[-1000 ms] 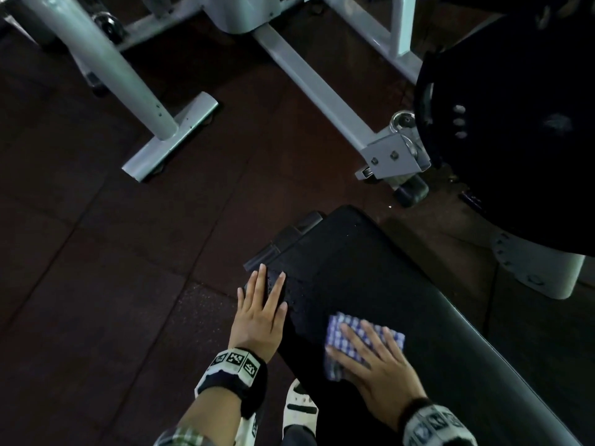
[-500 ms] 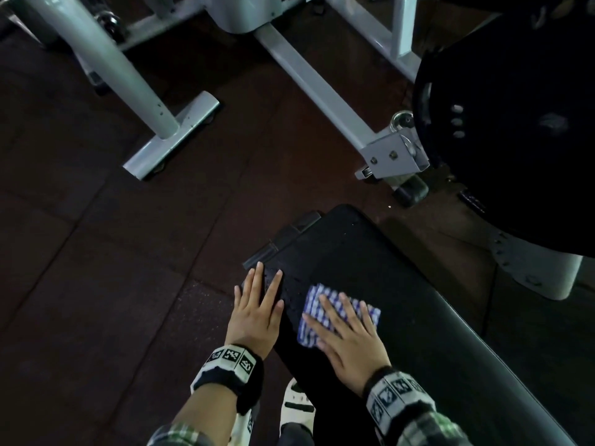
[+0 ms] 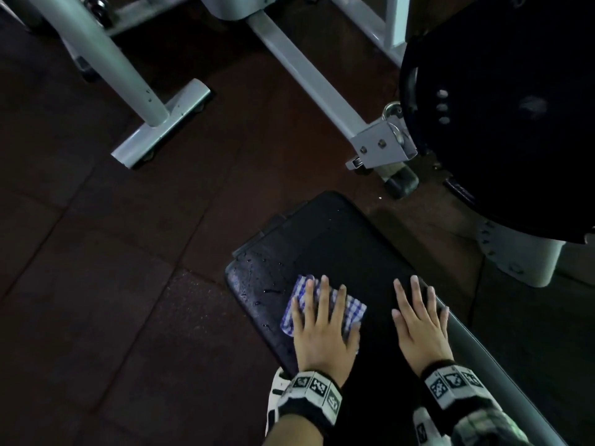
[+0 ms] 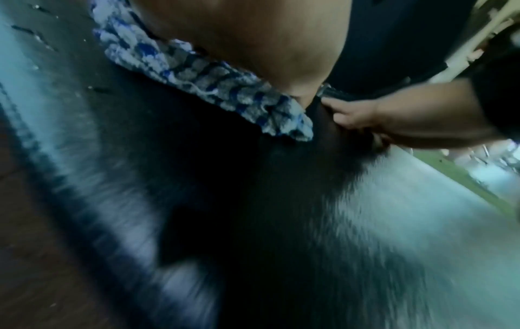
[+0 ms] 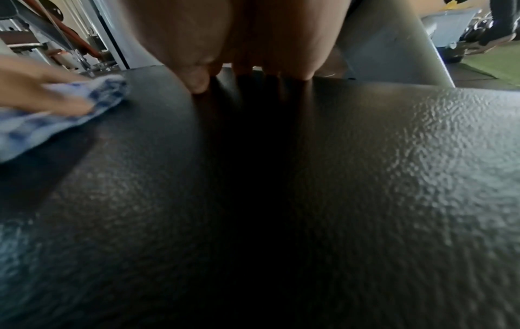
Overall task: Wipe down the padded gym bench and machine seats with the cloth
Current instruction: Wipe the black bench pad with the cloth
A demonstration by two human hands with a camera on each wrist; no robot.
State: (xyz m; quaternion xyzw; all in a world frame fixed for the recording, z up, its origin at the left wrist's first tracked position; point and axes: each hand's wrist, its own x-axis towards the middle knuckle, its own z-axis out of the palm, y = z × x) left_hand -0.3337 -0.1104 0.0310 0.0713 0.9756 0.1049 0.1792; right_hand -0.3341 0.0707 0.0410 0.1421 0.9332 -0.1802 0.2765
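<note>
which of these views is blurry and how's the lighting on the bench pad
Head view: dim but fairly sharp, with droplets glinting on the bench pad beside the checked cloth. Left wrist view: heavy motion smear across the pad, the cloth soft under the left hand. Right wrist view: pad grain crisp with window sheen, the right hand shadowing the middle.

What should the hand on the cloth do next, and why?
Probably slide the left hand and the checked cloth toward the bench's left corner: droplets glisten there, just beyond the cloth, while the right hand lies flat, steadying the pad.
</note>
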